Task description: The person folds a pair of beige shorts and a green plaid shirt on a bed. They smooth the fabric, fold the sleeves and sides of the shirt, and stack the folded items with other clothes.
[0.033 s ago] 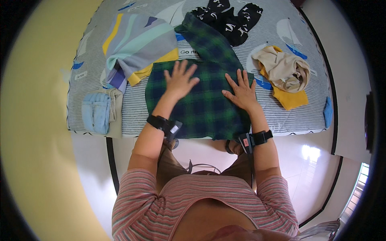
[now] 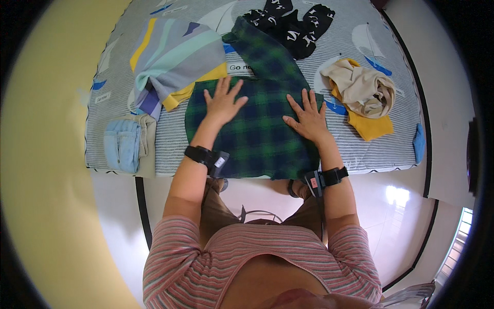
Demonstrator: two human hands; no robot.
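Note:
A green and navy plaid shirt (image 2: 252, 139) lies spread on the bed in front of me, its near edge at the mattress edge. One sleeve (image 2: 265, 54) stretches away from me toward the far side. On the upper left of the shirt rests my left hand (image 2: 223, 103), fingers spread. Flat on its right side, close to the edge of the cloth, is my right hand (image 2: 310, 118), also with fingers apart. Neither hand grips anything. A black strap with a small device sits on each wrist.
Beyond my left hand lies a striped grey, mint and yellow garment (image 2: 177, 56). Folded light-blue denim (image 2: 122, 144) sits at the near left. Black patterned cloth (image 2: 296, 31) is at the far side. Beige cloth (image 2: 360, 85) and yellow cloth (image 2: 370, 126) lie right, a blue piece (image 2: 419, 144) at the right edge.
My left hand has slid slightly to the left over the shirt. The right hand stays in place.

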